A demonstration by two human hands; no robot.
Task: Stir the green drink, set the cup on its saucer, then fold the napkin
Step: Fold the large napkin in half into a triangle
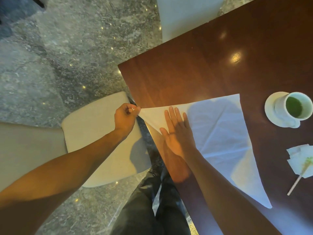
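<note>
A white napkin (220, 133) lies on the dark wooden table (203, 68), folded into a large triangle. My left hand (125, 117) pinches its left corner just past the table's edge and holds it taut. My right hand (177, 133) lies flat with fingers spread on the napkin near that corner. At the right a white cup (288, 107) with green drink stands on its saucer (271, 106). A wooden stirrer (295, 182) with a green-stained tip rests on small paper napkins (299, 160) near the right edge.
A cream chair seat (101, 133) stands left of the table, below my left hand. Another pale chair (184, 16) is at the far side. Grey marble floor (67, 56) surrounds the table. My dark trousers (149, 209) show below.
</note>
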